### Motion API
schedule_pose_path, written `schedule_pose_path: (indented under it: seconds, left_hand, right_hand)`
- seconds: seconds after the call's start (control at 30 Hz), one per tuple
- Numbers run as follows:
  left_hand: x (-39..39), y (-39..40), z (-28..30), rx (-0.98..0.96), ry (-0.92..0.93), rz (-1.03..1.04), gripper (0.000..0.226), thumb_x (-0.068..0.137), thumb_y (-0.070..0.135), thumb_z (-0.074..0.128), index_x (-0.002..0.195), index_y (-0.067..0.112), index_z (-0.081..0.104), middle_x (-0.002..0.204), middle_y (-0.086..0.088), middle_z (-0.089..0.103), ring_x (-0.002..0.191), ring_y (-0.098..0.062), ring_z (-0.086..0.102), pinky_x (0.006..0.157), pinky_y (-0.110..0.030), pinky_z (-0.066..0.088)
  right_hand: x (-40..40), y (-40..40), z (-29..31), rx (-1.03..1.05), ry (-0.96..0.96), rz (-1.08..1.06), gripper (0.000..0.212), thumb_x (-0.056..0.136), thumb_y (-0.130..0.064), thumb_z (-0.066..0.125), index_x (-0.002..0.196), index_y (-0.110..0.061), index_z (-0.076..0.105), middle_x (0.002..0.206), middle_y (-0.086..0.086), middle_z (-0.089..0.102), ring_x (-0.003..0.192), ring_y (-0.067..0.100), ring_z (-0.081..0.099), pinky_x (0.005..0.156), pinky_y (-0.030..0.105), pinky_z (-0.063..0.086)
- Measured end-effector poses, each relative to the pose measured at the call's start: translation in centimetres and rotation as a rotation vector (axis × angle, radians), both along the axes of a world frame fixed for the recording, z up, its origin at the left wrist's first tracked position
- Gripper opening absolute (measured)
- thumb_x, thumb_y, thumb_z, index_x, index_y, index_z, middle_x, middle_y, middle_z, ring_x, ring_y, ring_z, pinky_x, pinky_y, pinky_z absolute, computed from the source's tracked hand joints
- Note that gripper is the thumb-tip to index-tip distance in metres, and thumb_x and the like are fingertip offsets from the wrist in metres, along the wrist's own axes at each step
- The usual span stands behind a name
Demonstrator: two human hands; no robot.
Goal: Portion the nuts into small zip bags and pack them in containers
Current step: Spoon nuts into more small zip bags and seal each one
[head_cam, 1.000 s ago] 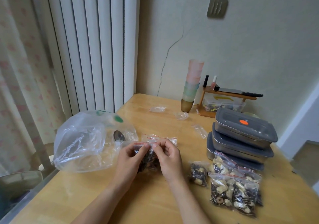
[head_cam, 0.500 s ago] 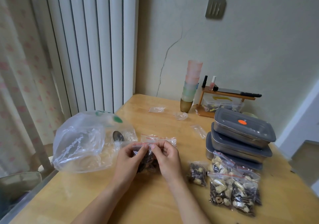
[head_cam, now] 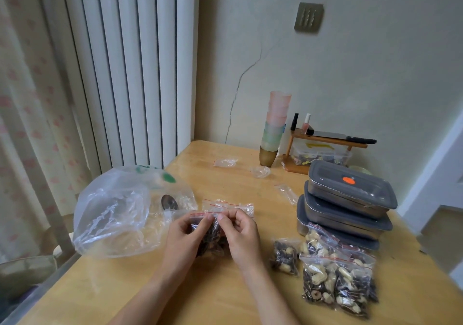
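Both hands meet at lower centre of the frame, left hand [head_cam: 184, 237] and right hand [head_cam: 241, 234] pinching, fingers curled.

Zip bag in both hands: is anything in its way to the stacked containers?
Partly. The filled bags lie in front of the containers, right of the zip bag, and every container has its lid on.

Bare forearms, no sleeves; left hand [head_cam: 184, 237] & right hand [head_cam: 241, 237] w/ short unpainted nails.
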State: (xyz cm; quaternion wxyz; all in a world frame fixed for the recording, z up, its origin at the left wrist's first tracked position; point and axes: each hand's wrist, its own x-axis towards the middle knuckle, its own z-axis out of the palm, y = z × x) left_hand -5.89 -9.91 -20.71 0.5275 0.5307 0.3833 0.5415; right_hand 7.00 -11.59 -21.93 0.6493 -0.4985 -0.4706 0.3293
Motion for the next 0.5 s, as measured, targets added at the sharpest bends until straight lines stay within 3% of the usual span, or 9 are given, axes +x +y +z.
schedule_pose_path:
  seconds: [0.37,0.5]
  left_hand:
    - [-0.06,0.05,-0.16,-0.002,-0.017,-0.005,0.014,0.094,0.018,0.071,0.086,0.011,0.079,0.072,-0.005,0.072,0.062,-0.012,0.063,0.056,-0.019,0.048]
    - [-0.10,-0.08,-0.05,0.018,-0.018,-0.027,0.013,0.094,0.017,0.071,0.086,0.009,0.078,0.077,-0.008,0.074,0.068,-0.014,0.067,0.061,-0.023,0.052]
  right_hand:
    - [0.02,0.08,-0.13,0.008,-0.003,-0.005,0.029,0.088,-0.024,0.069,0.084,0.004,0.063,0.076,0.003,0.064,0.074,0.012,0.058,0.070,0.025,0.050]
    - [0.28,0.04,-0.26,0.004,-0.052,-0.008,0.019,0.097,-0.008,0.069,0.080,-0.002,0.061,0.074,-0.003,0.061,0.072,0.011,0.056,0.069,0.025,0.048]
